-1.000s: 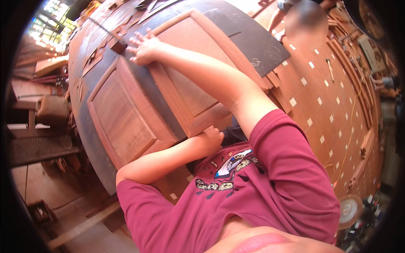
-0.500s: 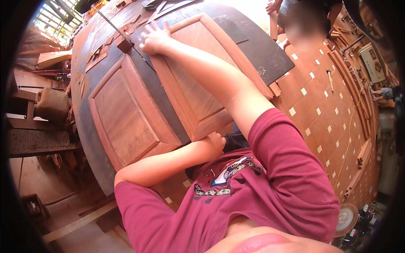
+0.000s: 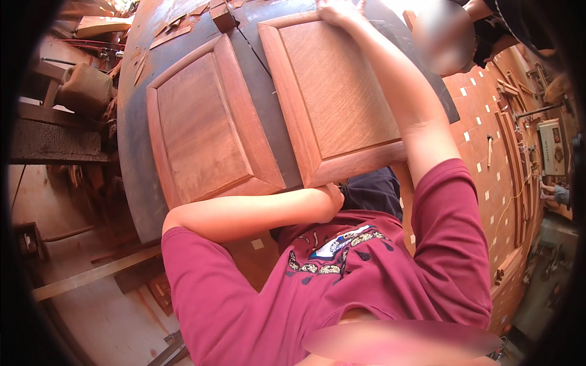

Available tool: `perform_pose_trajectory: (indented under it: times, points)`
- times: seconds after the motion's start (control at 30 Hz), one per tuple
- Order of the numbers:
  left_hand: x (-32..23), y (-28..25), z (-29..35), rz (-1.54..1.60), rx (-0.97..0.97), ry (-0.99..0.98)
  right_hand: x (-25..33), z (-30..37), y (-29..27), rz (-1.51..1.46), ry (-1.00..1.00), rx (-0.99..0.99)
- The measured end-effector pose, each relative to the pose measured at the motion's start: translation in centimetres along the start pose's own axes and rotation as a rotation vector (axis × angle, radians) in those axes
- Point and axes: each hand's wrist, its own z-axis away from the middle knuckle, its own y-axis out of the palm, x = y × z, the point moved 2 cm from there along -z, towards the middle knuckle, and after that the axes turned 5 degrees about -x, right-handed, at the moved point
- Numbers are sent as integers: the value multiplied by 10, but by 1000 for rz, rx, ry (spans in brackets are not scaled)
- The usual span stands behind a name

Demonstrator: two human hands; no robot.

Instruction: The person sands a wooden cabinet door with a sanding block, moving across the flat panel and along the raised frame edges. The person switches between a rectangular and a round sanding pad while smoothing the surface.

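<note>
Two framed wooden door panels lie side by side on a dark tabletop (image 3: 137, 207): the left panel (image 3: 198, 128) and the right panel (image 3: 342, 91). My right arm reaches across the right panel. At its far edge my right hand (image 3: 342, 11) grips the frame, with some fingers cut off by the top of the picture. My left hand (image 3: 331, 201) is curled closed just below the right panel's near edge, close to its near left corner. Whatever its fingers hold, if anything, is hidden. My left forearm crosses in front of the left panel's near edge.
A small wooden block (image 3: 223, 17) and thin wood scraps (image 3: 174, 33) lie toward the far side of the table. Another person (image 3: 476, 36) is at the far right. A hammer (image 3: 489, 150) and long wooden strips (image 3: 511, 165) lie on the tiled floor (image 3: 473, 116).
My right hand has moved right along the right panel's far edge, from near its far left corner. The view has turned and shifted. My left hand stays by the near edge.
</note>
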Motion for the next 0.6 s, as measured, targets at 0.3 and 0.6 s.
perform_pose_trajectory:
  times: [0.3, 0.6]
  points:
    - [-3, 25, -20, -158, 11, 54, -32, -5, -3, -60, -55, 13]
    - [-6, 2, -7, 8, 94, 103, 92, 40, 22, 37, -318, -23]
